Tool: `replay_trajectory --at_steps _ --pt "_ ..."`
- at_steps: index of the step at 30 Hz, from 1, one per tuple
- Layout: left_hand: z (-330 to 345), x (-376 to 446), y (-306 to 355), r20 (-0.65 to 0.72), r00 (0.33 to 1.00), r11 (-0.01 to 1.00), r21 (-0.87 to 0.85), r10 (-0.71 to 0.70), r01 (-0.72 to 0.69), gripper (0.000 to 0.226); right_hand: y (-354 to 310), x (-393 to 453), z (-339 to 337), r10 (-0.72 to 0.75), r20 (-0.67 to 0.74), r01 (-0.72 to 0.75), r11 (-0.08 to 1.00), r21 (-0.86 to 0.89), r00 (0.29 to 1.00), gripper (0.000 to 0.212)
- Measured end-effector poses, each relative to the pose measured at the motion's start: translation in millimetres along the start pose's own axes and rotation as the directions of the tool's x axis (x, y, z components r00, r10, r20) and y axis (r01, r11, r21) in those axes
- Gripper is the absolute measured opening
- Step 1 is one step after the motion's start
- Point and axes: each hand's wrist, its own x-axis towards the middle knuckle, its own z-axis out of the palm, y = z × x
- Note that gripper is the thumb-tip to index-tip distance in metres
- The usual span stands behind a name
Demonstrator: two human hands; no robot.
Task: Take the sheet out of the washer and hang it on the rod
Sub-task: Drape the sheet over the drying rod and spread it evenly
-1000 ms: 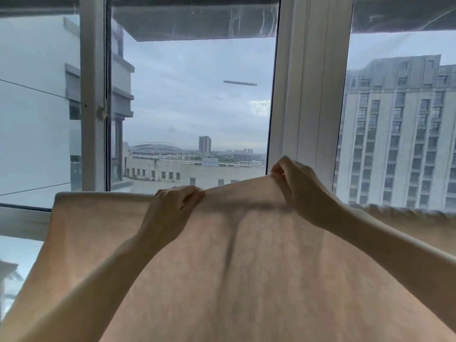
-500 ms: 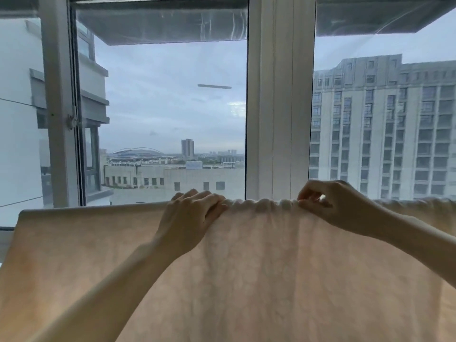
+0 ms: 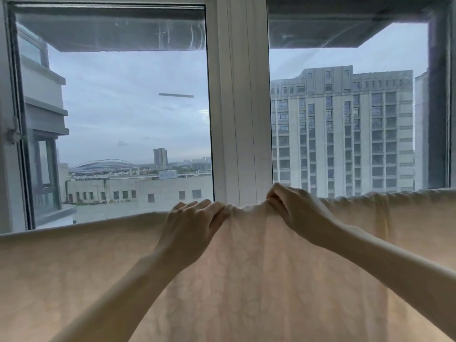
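Observation:
A pale peach sheet (image 3: 74,267) hangs across the whole width of the head view, draped over a rod that the cloth hides. Its top fold runs from the lower left up to the right edge. My left hand (image 3: 192,225) grips the top fold just left of centre, fingers curled over the edge. My right hand (image 3: 293,208) pinches the bunched fold close beside it, slightly higher. Between the two hands the cloth is gathered into small wrinkles. The washer is not in view.
Right behind the sheet stands a large window with a white centre post (image 3: 239,107). A window latch (image 3: 13,132) sits on the left frame. City buildings (image 3: 343,132) show through the glass.
My view has swung left and the window post now sits at centre. My hands have come closer together along the top fold, bunching the cloth between them.

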Motion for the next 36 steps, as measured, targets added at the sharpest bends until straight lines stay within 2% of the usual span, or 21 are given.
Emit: replay_trajectory --at_steps 4,7,11,16,20,25,28,32,36 --pt "6.3 2.0 3.1 -0.024 1.0 1.0 0.011 -0.02 0.02 0.056 43.5 -0.5 -25.3 0.108 -0.037 -0.109 0.994 -0.01 0.993 0.015" --pt "15.5 8.9 19.4 -0.005 0.999 0.998 0.028 -0.054 0.054 0.055 65.1 -3.1 -40.8 0.057 -0.057 -0.055 0.998 0.023 0.997 0.013" --pt "32.8 27.4 62.8 0.003 0.997 0.997 0.041 -0.073 0.073 0.059 84.5 -20.6 -48.8 -0.118 0.068 0.114 0.992 0.052 0.991 0.009" --pt "57.1 50.4 122.3 -0.03 0.994 0.992 0.074 -0.102 0.104 0.053 139.7 -35.5 -76.4 -0.093 0.121 0.079 0.99 0.121 0.988 0.01" --pt "76.9 67.6 162.8 -0.014 0.993 0.987 0.108 -0.121 0.122 0.051 167.7 -50.9 -96.8 -0.139 0.139 0.126 0.987 0.101 0.98 0.014" --pt "85.3 73.2 175.2 -0.038 0.989 0.979 0.139 -0.142 0.146 0.052 195.1 -65.6 -113.0 -0.094 0.142 0.084 0.993 0.077 0.985 0.026" --pt "82.3 69.7 167.7 -0.034 0.989 0.98 0.132 -0.144 0.147 0.053 203.1 -72.9 -111.6 -0.115 0.114 0.101 0.988 0.12 0.987 0.024" --pt "79.5 67.3 164.3 -0.052 0.991 0.983 0.132 -0.125 0.131 0.049 200.3 -72.1 -105.2 -0.085 0.032 0.079 0.984 0.16 0.996 0.005" --pt "76.9 64.4 158.2 -0.065 0.991 0.983 0.133 -0.12 0.128 0.045 208.0 -59.6 -118.9 -0.004 -0.044 0.009 0.994 0.107 0.999 0.011"
